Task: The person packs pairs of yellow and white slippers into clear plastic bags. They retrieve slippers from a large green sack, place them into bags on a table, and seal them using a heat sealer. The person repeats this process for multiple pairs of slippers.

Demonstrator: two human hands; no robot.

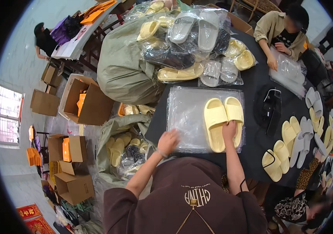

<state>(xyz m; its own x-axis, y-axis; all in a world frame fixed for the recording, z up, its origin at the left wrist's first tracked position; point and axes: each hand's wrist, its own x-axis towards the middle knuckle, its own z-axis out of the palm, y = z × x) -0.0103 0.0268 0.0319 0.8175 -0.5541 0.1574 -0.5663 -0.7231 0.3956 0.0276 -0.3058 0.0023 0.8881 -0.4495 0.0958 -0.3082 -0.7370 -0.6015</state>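
– Brown shirt (190, 177) is seen nearest?
– Yes. Beyond it, the left grip (169, 142) is blurred; whether it is apart or together cannot be told.
– And the right grip (229, 130)?
– It is clamped on the yellow slippers (215, 117), which are seen over clear plastic bags (186, 113) on the black desk (254, 156). Farther, wrapped slippers (208, 31) are piled.

That's a dark brown T-shirt (182, 175) over there, its short sleeves (120, 210) loose and wide, with pale curved lettering (192, 195) printed across it. A thin gold-toned cord (185, 222) carries a small squarish gold pendant (193, 202), and a slim pale bracelet (162, 153) circles the wrist of the left hand (169, 142).
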